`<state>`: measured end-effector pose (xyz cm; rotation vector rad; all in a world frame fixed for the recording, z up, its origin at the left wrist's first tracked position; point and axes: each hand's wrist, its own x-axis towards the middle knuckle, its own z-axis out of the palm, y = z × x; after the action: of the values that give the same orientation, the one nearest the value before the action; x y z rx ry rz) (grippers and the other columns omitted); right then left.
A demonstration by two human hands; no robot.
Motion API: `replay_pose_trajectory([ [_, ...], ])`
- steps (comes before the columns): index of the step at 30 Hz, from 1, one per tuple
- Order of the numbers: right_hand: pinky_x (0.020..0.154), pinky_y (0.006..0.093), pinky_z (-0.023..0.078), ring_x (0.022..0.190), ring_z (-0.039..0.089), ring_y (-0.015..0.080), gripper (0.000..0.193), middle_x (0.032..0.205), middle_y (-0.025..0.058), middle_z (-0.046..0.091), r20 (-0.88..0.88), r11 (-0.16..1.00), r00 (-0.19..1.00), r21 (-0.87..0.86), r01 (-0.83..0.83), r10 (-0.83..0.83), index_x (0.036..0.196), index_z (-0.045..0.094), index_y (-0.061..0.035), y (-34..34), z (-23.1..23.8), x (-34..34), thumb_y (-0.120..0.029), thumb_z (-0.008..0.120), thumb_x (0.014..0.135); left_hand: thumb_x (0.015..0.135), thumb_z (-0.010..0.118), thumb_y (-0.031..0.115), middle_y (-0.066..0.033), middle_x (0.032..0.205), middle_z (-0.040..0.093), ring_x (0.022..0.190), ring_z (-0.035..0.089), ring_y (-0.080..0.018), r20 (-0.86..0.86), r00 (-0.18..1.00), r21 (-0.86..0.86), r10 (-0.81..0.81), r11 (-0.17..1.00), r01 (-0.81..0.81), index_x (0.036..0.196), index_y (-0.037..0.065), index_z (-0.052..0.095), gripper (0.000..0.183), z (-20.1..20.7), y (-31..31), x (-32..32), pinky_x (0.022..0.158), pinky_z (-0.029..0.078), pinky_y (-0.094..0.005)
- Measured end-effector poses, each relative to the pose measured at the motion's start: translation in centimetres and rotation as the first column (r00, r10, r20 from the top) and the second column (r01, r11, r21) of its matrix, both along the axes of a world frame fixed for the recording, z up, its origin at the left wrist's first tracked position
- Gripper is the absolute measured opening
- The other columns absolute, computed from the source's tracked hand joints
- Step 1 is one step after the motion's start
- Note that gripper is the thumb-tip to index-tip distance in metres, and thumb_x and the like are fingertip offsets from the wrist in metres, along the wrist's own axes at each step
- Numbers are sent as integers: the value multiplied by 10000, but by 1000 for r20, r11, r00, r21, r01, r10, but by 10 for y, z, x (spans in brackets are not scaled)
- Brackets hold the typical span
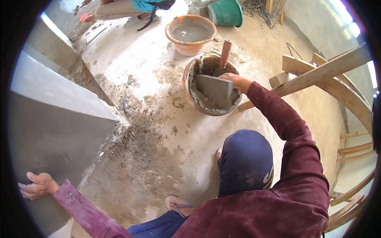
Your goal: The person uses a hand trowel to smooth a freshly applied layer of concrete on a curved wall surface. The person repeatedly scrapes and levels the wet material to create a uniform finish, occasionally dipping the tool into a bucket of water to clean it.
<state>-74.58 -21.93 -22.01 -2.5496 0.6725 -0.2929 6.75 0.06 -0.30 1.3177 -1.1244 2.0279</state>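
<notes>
My right hand [237, 82] is closed at the upper edge of a flat grey plastering float [214, 90], tilted inside a mortar bucket [187, 97]. The float's grip is hidden behind its blade. Wet grey mortar [206, 103] coats the bucket's inside and lies below the float. A trowel with a reddish-brown handle [226, 52] leans upright in the same bucket, just beyond my right hand. At the lower left, my left hand [39, 185] is held with fingers stretched out against or close to a smooth grey plastered wall [59, 137]; contact is hard to tell.
Beyond the bucket stands an orange basin [190, 45] of greyish water, with a green bucket [226, 13] on its side. Wooden planks [317, 73] slant in from the right. Mortar crumbs [139, 154] litter the floor along the wall's foot. Another person [119, 10] crouches at the far left.
</notes>
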Motion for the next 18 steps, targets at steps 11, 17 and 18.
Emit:
replay_pose_trajectory([
  [11,1082,401,413,1228,530,366,722,1191,154,603,-101,998,995,-57,-7,2,1194,611,-21,-11,-45,20,64,726,485,1059,529,269,-286,1306,580,1186,527,-460,165,983,70,86,993,-99,1190,175,548,162,6,3,-21,968,425,-590],
  [17,1050,416,438,1188,548,374,697,1141,150,610,-56,999,998,37,28,-26,1167,625,-38,-9,-43,26,37,743,484,1057,527,249,-284,1333,562,1194,521,-462,223,968,89,112,987,-135,1211,176,536,170,7,5,-22,974,429,-594],
  [18,1046,418,442,1181,550,377,690,1138,150,610,-56,1000,998,27,5,-3,1165,627,-43,-8,-40,26,28,746,489,1058,527,249,-281,1335,562,1195,523,-463,223,967,84,122,986,-144,1212,177,535,171,7,5,-21,975,429,-594],
])
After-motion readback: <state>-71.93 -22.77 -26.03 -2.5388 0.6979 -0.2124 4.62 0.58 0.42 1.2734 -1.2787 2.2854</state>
